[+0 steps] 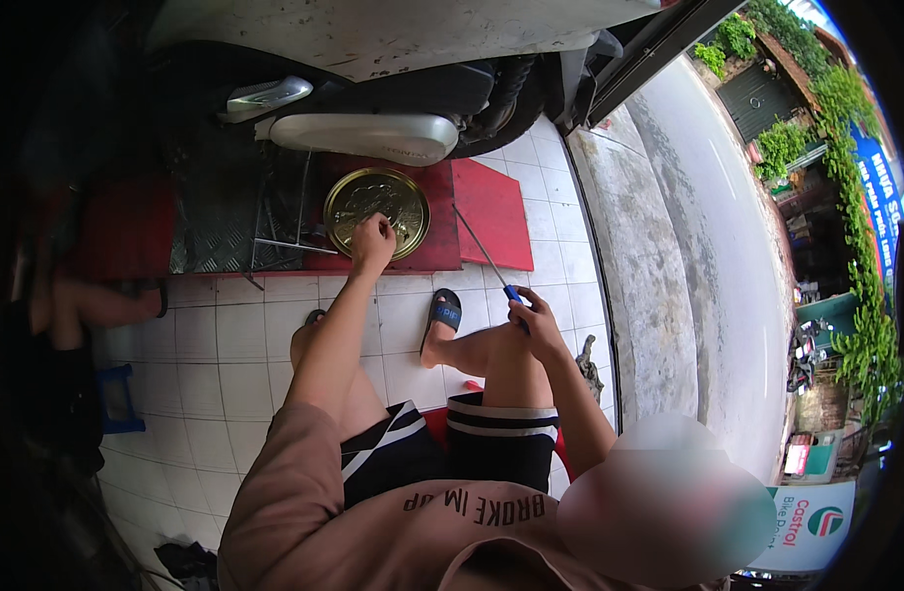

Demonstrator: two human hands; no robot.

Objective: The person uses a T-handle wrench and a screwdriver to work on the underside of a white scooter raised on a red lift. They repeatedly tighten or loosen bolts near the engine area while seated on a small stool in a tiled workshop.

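My left hand (pixel 373 242) is over a round, gold-coloured metal tray (pixel 423 231) on the red platform. Its fingers are pinched together, and whatever they may hold is too small to make out. Small loose parts seem to lie in the tray, partly behind the fingers. By my right knee, my right hand (pixel 537 320) is wrapped round the blue handle of a long screwdriver (pixel 488 262). The screwdriver's shaft slants up and left, its tip at the red platform. Beside the tray, a thin metal rod tool (pixel 292 245) lies near my left wrist.
A motorbike (pixel 363 136) stands just beyond the tray on the red lift platform (pixel 496 212). At the left are another person's leg (pixel 102 305) and a blue stool (pixel 121 398). White floor tiles (pixel 235 369) run beneath; a street (pixel 703 197) lies to the right.
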